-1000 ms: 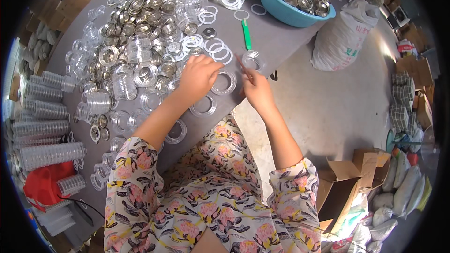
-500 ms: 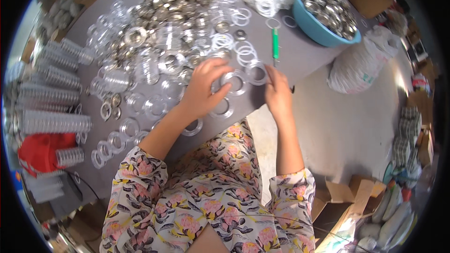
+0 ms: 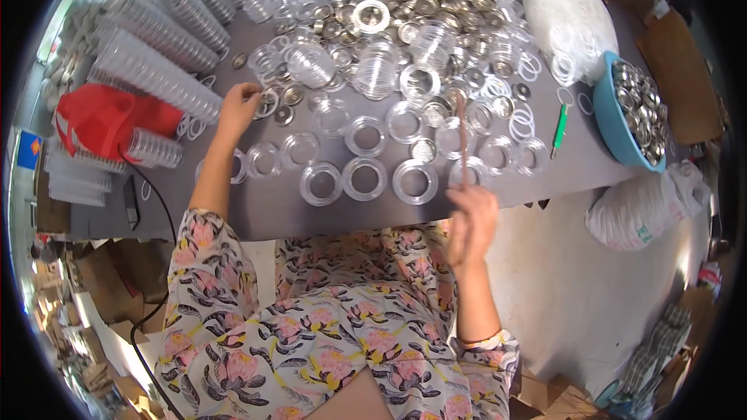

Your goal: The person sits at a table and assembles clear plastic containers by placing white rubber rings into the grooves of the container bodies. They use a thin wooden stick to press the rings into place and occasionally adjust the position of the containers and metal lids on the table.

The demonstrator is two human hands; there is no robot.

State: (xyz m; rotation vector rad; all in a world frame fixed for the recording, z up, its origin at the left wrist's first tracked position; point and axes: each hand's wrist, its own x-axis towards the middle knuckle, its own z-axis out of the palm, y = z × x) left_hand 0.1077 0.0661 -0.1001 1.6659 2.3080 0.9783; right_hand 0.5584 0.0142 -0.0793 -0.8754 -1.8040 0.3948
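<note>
My right hand (image 3: 473, 222) is closed around a thin brown stick (image 3: 464, 140), which points away from me over the clear plastic rings at the table's front. Farther left, my left hand (image 3: 238, 109) has its fingers drawn together beside a small white-rimmed ring (image 3: 267, 103) and some round metal pieces (image 3: 284, 115). Whatever its fingertips hold is too small to make out. Between the hands, several clear rings lie flat in loose rows, among them one ring (image 3: 365, 179) near the front edge. A silvery round piece (image 3: 422, 150) sits among them.
A heap of metal caps (image 3: 436, 0) and clear parts covers the back. Stacked clear cups (image 3: 156, 70) and a red cloth item (image 3: 117, 120) stand left. On the right are a green-handled tool (image 3: 560, 128), a blue basin (image 3: 615, 128) of metal parts and a white bag (image 3: 646, 206).
My view has turned leftward. My left hand has moved from the middle rings to the small metal pieces at left. My right hand has drawn back, and the brown stick now shows plainly.
</note>
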